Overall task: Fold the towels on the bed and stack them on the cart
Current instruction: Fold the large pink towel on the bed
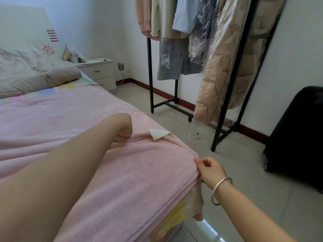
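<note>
Here, the pink towel (139,172) lies doubled over along the edge of the bed (73,84); my left hand (125,130), fingers curled, grips its far fold beside a white label (158,134); my right hand (212,170) pinches its hem at the bedside.

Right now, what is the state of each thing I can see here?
Towel: on the bed, partly folded.
Left hand: grips the towel's far fold.
Right hand: pinches the towel's edge at the bed corner.
Label: turned up.
Drawers: shut.
Suitcase: upright on the floor.
Clothes: hanging on the rack.
</note>
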`<state>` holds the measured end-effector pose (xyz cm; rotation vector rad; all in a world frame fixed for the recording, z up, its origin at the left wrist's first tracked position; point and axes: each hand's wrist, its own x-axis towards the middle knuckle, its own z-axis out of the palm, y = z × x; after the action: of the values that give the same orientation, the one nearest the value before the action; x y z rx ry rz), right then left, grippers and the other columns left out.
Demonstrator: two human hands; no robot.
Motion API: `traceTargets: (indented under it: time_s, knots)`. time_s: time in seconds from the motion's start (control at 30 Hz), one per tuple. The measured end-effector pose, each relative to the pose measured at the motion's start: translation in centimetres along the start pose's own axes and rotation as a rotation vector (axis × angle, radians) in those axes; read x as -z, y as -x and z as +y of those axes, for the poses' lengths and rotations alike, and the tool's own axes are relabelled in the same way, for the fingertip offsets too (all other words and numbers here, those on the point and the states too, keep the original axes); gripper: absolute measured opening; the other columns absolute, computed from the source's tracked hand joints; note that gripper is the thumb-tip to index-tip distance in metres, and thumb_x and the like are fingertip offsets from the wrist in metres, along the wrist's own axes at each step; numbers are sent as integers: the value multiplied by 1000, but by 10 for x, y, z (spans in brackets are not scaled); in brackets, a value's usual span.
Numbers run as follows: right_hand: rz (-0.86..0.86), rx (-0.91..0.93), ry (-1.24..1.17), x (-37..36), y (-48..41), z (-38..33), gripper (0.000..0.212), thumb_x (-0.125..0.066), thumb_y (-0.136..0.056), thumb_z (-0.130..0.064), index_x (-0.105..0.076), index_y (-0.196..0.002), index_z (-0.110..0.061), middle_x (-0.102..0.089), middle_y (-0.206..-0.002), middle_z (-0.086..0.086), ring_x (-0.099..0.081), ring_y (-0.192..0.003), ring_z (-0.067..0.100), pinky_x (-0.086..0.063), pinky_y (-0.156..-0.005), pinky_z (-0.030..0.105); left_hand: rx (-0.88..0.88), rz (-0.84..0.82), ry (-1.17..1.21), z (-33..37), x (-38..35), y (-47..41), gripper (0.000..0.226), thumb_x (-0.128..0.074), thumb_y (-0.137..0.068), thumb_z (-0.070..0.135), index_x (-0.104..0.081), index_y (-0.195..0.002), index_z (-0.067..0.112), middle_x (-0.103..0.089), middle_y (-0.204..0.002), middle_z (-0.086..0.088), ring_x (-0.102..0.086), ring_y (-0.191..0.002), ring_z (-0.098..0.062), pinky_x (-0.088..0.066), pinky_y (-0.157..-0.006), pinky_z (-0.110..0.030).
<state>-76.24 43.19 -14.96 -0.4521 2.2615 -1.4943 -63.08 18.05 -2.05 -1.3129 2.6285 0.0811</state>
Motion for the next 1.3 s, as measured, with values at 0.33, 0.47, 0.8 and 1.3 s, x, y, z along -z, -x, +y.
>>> traceTargets:
  time_s: [0.33,0.47,0.8,1.3]
  knots:
    - [89,83,86,4,6,-6,20,-60,-92,-32,-56,-78,-17,-63,-79,0,-63,-75,23,-56,-77,48,-26,544,213,16,2,-22,20,-50,-86,1,-62,-99,12,-61,-103,-15,-56,-95,-36,-38,-70,-34]
    - [186,159,146,9,8,-14,21,-60,-92,-35,-55,-76,-23,-63,-79,-7,-63,-73,17,-57,-72,44,-120,787,263,34,6,-34,16,-46,-93,2,-58,-96,11,-60,-93,-12,-49,-78,-28,-34,-66,-36]
    - [151,17,229,14,-10,7,26,-66,-85,-43,-57,-71,-22,-67,-69,-2,-67,-69,24,-58,-69,46,-309,600,164,62,-56,-66,27,-42,-86,-3,-54,-108,8,-57,-112,-13,-51,-103,-33,-41,-81,-39]
    - [139,-162,93,-5,82,-13,53,-49,-95,-42,-41,-139,-14,-49,-135,13,-50,-120,31,-40,-105,44,-574,332,435,5,-96,81,60,-33,-89,45,-52,-137,16,-49,-145,-4,-45,-133,-23,-27,-111,-28]
